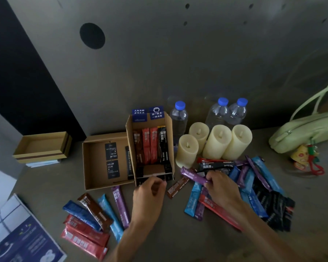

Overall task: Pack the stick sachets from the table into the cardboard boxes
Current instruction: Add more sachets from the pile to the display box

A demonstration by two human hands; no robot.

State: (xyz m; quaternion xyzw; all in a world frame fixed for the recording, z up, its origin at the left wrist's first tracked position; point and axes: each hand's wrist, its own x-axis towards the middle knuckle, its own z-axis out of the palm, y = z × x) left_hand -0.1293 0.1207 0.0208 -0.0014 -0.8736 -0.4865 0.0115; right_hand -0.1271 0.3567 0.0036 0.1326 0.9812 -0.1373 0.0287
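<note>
Just beyond the left hand (150, 193) stands an open brown cardboard box (169, 137). It holds a row of stick sachets laid along its length: a brown sachet (137, 146), two red sachets (150, 146) and a black sachet (162, 146). Against the box's side away from the right hand (222, 188), a shallow cardboard tray (97, 163) holds two black printed cards (112, 161) and a dark blue sachet (128, 161) by its wall. The right hand pinches one end of a glossy purple stick sachet (192, 174), a slim flat packet with pale lettering. Its long axis runs from the fingertips toward the box's near corner, free end near the cardboard. The left hand's fingers curl at the box's near wall; whether they hold anything cannot be told. A heap of mixed loose sachets (254, 188) lies under and beyond the right hand on the grey bench (178, 233), and a fan of sachets (95, 218) lies beside the left wrist.
</note>
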